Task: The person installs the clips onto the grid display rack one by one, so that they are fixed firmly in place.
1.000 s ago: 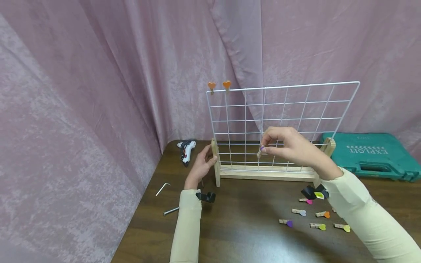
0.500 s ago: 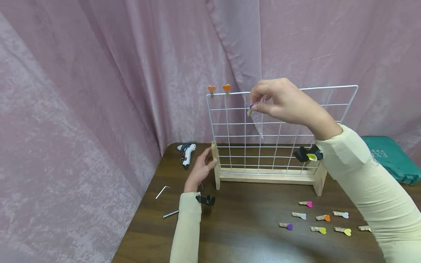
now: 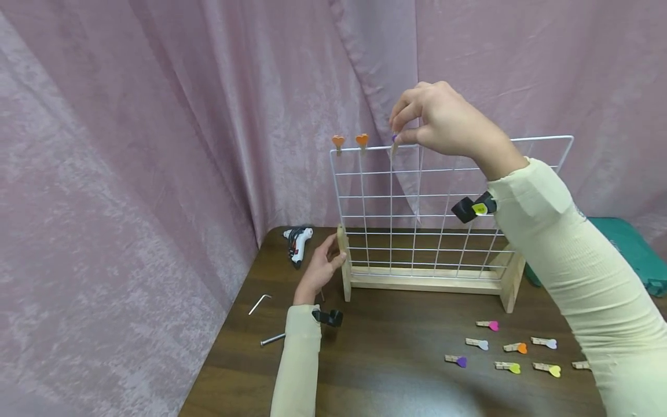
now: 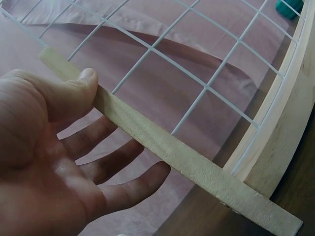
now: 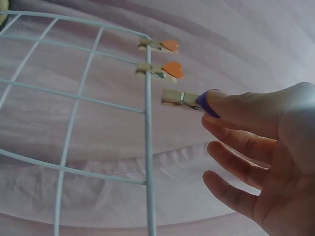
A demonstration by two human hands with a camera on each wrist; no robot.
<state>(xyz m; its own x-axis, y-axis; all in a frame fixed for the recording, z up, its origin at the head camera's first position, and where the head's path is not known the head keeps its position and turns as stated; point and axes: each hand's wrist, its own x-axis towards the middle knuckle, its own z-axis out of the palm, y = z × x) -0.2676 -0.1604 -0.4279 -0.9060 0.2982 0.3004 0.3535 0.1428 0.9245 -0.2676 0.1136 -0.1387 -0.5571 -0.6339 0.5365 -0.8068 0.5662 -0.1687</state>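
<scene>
My right hand (image 3: 443, 119) pinches a small wooden clothespin with a purple heart (image 5: 183, 100) by its heart end. In the right wrist view the clothespin's jaws point at the top wire of the white wire grid (image 5: 149, 162), a small gap apart from it. Two clothespins with orange hearts are clipped on that wire: a nearer one (image 5: 156, 72) and a farther one (image 5: 155, 45). My left hand (image 3: 319, 269) holds the wooden side post (image 4: 162, 142) of the grid's stand, thumb on one side and fingers on the other.
Several heart clothespins lie on the table at front right, among them a purple one (image 3: 456, 361) and a pink one (image 3: 488, 325). A glue gun (image 3: 299, 246), a hex key (image 3: 259, 304) and a bolt (image 3: 273, 339) lie at left. A green case (image 3: 627, 249) is behind my right arm.
My right hand has risen from the middle of the grid up to its top wire and slightly left, carrying the purple-heart clothespin. The left hand has stayed on the post.
</scene>
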